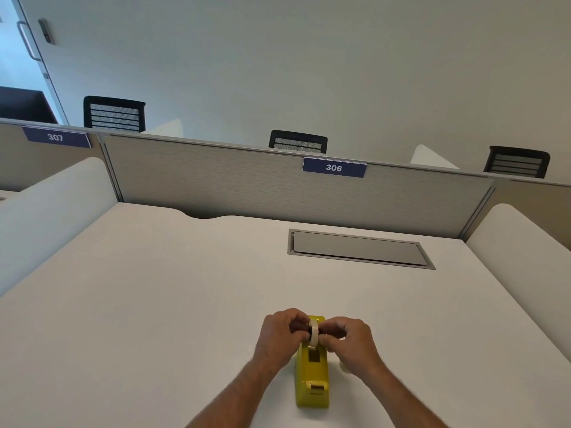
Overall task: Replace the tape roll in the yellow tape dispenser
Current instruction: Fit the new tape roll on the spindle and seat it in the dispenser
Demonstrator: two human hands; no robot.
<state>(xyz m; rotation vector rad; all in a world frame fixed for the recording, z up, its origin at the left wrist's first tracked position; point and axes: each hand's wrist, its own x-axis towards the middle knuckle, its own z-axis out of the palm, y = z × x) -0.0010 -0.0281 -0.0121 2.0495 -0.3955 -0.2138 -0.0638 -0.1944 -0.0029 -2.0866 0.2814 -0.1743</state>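
The yellow tape dispenser (312, 376) lies on the white desk (154, 304) near its front edge, cutter end toward me. A whitish tape roll (314, 333) stands on edge over the dispenser's far end, with a dark core at its middle. My left hand (279, 335) pinches the roll from the left. From the right, my right hand (349, 339) pinches it too. Whether the roll sits in the slot or just above it is hidden by my fingers. A pale small object (344, 367) peeks out beneath my right wrist; I cannot tell what it is.
A grey cable hatch (358, 248) is set flush in the desk at the back right. A grey partition (216, 180) with a blue "306" label (334, 167) closes the far side, and white side panels flank the desk. Black chair backs rise beyond the partition.
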